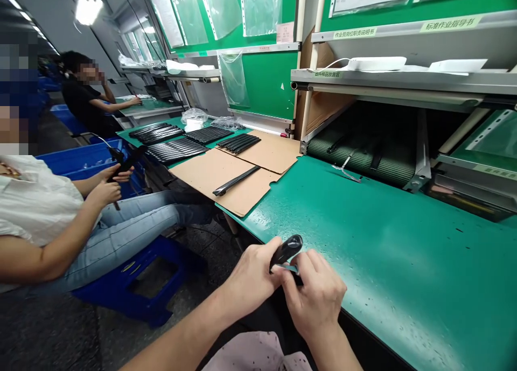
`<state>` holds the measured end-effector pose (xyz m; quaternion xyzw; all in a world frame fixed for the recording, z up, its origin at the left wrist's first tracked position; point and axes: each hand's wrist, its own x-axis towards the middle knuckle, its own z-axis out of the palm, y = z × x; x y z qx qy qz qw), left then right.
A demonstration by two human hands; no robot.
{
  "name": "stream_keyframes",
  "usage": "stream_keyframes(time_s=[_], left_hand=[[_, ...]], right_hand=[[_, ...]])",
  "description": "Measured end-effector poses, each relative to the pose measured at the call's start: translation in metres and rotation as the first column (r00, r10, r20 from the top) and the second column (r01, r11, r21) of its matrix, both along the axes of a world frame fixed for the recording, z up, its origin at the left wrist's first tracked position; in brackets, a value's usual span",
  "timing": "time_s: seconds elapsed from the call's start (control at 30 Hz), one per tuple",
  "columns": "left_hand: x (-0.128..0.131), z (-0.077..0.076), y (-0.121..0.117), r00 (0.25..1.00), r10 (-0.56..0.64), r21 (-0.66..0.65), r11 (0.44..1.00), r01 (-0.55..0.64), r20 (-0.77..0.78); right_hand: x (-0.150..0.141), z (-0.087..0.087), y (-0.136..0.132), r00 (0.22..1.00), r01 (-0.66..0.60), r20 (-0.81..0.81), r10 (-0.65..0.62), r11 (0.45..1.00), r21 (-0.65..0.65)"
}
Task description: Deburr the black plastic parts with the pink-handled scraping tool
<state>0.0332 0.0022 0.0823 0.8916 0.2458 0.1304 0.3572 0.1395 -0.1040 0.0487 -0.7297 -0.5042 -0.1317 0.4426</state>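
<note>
My left hand (252, 279) grips a black plastic handle-like part (286, 251), which stands up from my fingers. My right hand (315, 301) pinches the lower end of the part, where a small teal piece (292, 268) shows between my fingers. The part's lower end is hidden by my hands. Both hands are held just over the near edge of the green work mat (375, 252).
Brown cardboard sheets (226, 182) on the bench carry black strips (236, 180), with more rows (173, 150) behind them. A seated co-worker (52, 215) holds a black item to my left, beside blue bins (84, 161). Shelves and a ribbed dark green roll (359, 155) stand along the back.
</note>
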Motion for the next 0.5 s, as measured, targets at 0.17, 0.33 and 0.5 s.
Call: stream_keyframes(time_s=[0.17, 0.33, 0.5], left_hand=[[0.008, 0.012, 0.037, 0.971, -0.237, 0.497, 0.846, 0.191, 0.031], [0.033, 0.012, 0.062, 0.764, 0.174, 0.151, 0.930, -0.335, 0.622], [0.048, -0.012, 0.033, 0.730, 0.588, -0.898, 0.433, 0.079, 0.348]], right_hand=[[0.008, 0.014, -0.010, 0.768, -0.310, -0.550, 0.328, 0.942, 0.128], [-0.003, 0.018, -0.010, 0.829, -0.254, -0.459, 0.320, 0.946, 0.201], [-0.017, 0.002, -0.009, 0.905, -0.311, -0.272, 0.326, 0.946, 0.097]])
